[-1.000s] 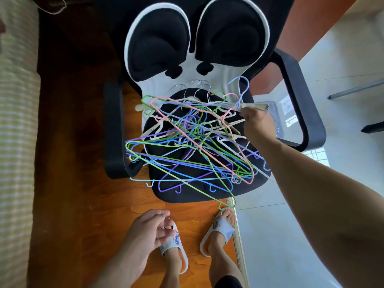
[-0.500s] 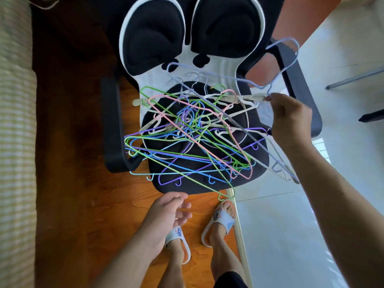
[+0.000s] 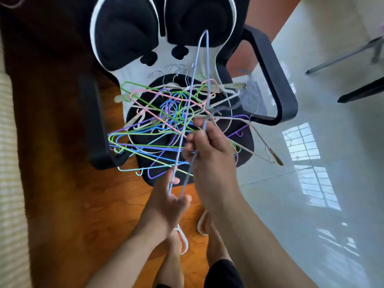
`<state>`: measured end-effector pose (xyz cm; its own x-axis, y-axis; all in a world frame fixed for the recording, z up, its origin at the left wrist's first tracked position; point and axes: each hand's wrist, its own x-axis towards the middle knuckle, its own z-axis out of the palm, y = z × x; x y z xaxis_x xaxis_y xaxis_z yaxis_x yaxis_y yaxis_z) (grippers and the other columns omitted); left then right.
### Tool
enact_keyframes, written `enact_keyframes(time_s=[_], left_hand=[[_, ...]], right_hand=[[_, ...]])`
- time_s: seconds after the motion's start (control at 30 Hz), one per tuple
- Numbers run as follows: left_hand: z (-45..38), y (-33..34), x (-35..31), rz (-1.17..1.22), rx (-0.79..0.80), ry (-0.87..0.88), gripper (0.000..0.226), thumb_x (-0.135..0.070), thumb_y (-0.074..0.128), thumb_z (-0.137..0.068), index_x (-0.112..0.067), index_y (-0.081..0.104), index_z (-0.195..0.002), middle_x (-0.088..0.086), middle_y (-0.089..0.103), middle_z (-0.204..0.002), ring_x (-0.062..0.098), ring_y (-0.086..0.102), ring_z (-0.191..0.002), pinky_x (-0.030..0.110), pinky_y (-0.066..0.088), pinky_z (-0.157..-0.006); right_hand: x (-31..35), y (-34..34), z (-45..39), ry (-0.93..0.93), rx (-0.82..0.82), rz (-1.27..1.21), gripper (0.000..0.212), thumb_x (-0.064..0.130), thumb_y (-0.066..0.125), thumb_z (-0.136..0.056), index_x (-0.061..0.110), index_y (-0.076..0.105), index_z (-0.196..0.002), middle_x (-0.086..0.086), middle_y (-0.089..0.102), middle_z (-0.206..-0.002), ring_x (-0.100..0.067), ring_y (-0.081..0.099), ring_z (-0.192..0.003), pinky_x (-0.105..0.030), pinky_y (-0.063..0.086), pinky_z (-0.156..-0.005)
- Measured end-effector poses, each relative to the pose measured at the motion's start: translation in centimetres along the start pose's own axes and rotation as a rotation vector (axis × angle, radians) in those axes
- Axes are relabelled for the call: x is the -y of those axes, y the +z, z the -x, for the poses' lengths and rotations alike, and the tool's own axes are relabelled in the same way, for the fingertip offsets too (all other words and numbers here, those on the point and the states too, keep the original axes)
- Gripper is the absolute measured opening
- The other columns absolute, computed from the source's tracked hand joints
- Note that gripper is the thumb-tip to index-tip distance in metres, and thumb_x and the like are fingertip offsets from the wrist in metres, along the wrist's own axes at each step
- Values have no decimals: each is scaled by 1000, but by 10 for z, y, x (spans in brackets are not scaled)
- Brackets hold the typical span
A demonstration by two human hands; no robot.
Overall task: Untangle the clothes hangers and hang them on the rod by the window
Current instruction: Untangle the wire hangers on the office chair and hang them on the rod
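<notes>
Filling the far centre, black office chair [image 3: 268,65] on wood floor [image 3: 79,204], grey tile floor [image 3: 311,183] right. Tangled hanger pile [image 3: 158,129] on the seat. Lavender hanger [image 3: 194,84] raised over pile: right hand [image 3: 209,154] grips its hook end, left hand [image 3: 168,202] pinches its near corner. Slippers [image 3: 182,240] near.

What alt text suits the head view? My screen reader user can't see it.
Both hands hold one pale lilac wire hanger lifted above a tangled pile of coloured hangers on a black office chair; the left hand grips its near end, the right hand its middle.
</notes>
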<state>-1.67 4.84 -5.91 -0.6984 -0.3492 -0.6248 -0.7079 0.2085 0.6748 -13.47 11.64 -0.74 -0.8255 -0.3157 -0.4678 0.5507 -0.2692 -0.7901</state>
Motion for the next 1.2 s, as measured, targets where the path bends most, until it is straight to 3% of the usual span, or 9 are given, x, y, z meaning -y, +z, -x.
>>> enact_keyframes(time_s=[0.07, 0.17, 0.3, 0.43, 0.6, 0.73, 0.9, 1.0, 1.2], left_hand=[[3, -5, 4, 42, -164, -35, 35, -16, 65, -80, -29, 60, -112, -2, 64, -110, 17, 63, -95, 6, 40, -70], [13, -22, 19, 114, -296, -84, 41, 6, 60, -86, -30, 60, -106, -4, 66, -100, 13, 60, -73, 13, 42, -60], [22, -44, 43, 131, -368, -119, 38, 2, 59, -89, -30, 61, -110, -7, 66, -101, 23, 61, -69, 26, 46, -55], [29, -54, 54, 148, -428, -170, 38, 1, 59, -92, -29, 61, -117, -10, 66, -105, 25, 60, -61, 21, 44, -43], [35, -59, 56, 139, -430, -190, 36, -6, 61, -96, -32, 60, -120, -10, 65, -109, 20, 64, -70, 26, 49, -52], [37, -60, 56, 182, -419, -191, 35, -9, 60, -97, -33, 60, -123, -13, 63, -115, 20, 65, -81, 26, 53, -63], [41, -67, 51, 250, -417, -165, 37, -8, 60, -96, -37, 62, -119, -14, 64, -116, 22, 65, -79, 30, 52, -66], [48, -82, 42, 272, -399, -133, 37, -7, 59, -97, -38, 62, -117, -16, 64, -116, 22, 64, -77, 32, 53, -66], [77, -129, 12, 251, -366, -34, 33, -7, 58, -97, -37, 63, -110, -5, 65, -109, 21, 61, -74, 36, 51, -64]], right_hand=[[-14, -1, 2, -53, 146, 264, 23, 15, 47, -106, 18, 67, -116, -4, 68, -94, -16, 65, -88, -32, 55, -82], [-44, -51, -11, -41, 38, 593, 21, 26, 55, -100, 24, 71, -112, 1, 72, -102, -18, 67, -97, -36, 53, -87], [-66, -154, -53, 337, -465, 629, 17, 15, 57, -87, 14, 71, -97, -7, 65, -83, -20, 58, -73, -37, 46, -69], [-73, -188, -96, 560, -511, 518, 9, 7, 57, -90, 8, 64, -96, -11, 63, -89, -25, 59, -85, -34, 52, -74], [-78, -183, -124, 636, -553, 328, 12, 2, 47, -93, 11, 54, -88, -6, 51, -76, -16, 55, -63, -25, 48, -59], [-75, -179, -119, 579, -628, 510, 12, -1, 57, -88, 9, 63, -92, -12, 69, -82, -15, 68, -56, -28, 56, -62], [-49, -168, -80, 518, -357, 536, 16, -2, 53, -96, 6, 61, -84, -11, 65, -89, -13, 68, -65, -27, 61, -61], [-32, -157, -61, 536, -211, 575, 13, 11, 60, -98, 4, 65, -107, -18, 70, -104, -23, 71, -82, -30, 60, -65], [25, -93, -38, 424, -297, 236, 22, 2, 37, -103, 3, 55, -92, -23, 65, -89, -33, 69, -70, -34, 60, -55]])
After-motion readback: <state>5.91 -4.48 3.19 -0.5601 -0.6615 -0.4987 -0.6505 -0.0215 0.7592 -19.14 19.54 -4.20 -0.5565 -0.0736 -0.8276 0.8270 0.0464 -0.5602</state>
